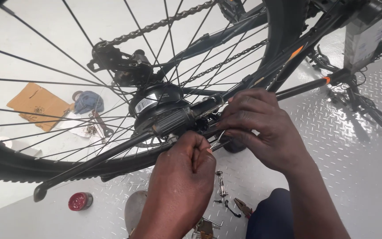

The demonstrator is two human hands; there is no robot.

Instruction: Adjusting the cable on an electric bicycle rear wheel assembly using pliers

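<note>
Black and bulky, the rear hub (164, 113) sits at the centre of the frame, its axle running roughly left to right. Just below and right of it, the left hand (184, 177) pinches narrowly at the axle end (172, 138), something small hidden in its fingertips. Right hand (261, 126) curls its fingers around the frame dropout (208, 119), touching it, equally near.

Axle end hidden behind left hand (184, 170); tyre (5, 161) cut by frame edge; floor tools (222, 183) too small.
</note>
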